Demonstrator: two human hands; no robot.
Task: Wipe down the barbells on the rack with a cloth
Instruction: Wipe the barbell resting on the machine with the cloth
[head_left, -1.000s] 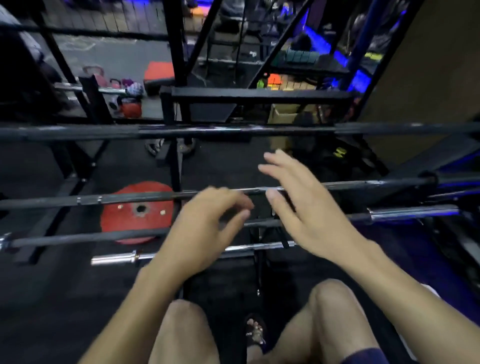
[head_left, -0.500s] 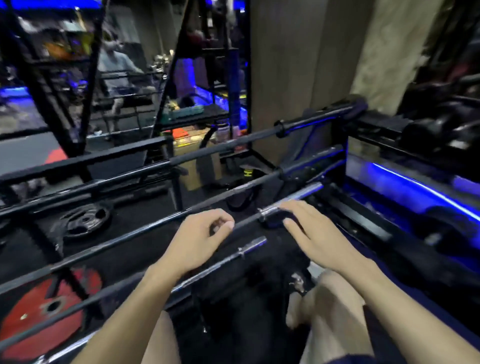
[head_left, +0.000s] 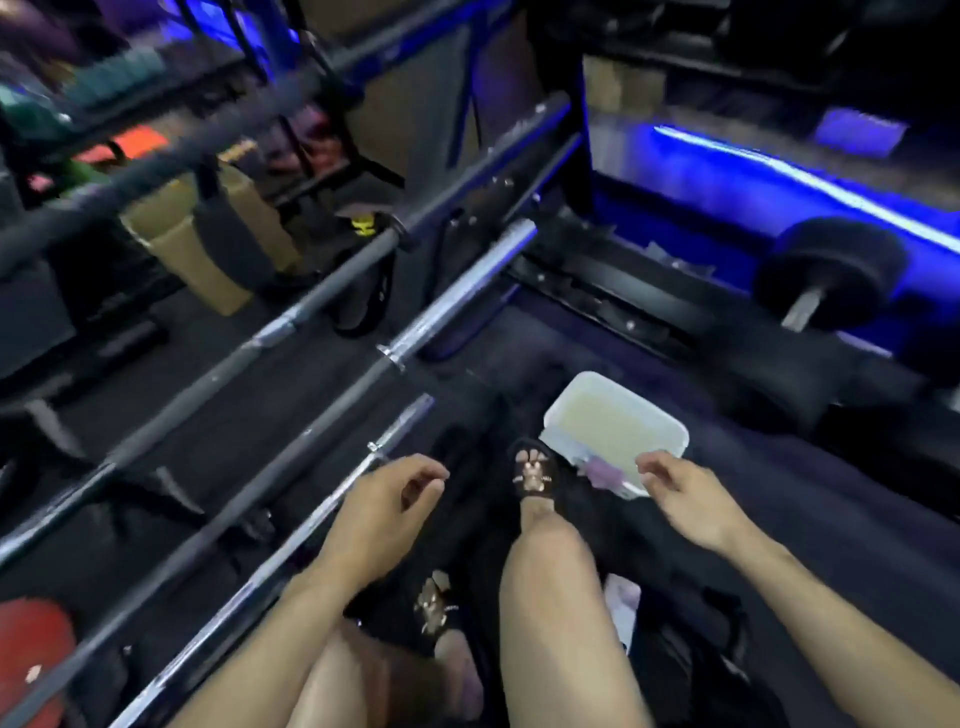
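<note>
On the floor beside my foot stands a white tub (head_left: 618, 434) with a purple cloth (head_left: 602, 474). My left hand (head_left: 387, 512) and right hand (head_left: 685, 496) hold nothing, fingers loosely curled. I judge the barbells (head_left: 457, 299) still unwiped.

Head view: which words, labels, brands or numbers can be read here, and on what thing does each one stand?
No text can be read in this picture.
Yellow mark on the black item behind the barbells: too blurred to read.
Barbell sleeves: no readable marking.
White tub on the floor: no label visible.
</note>
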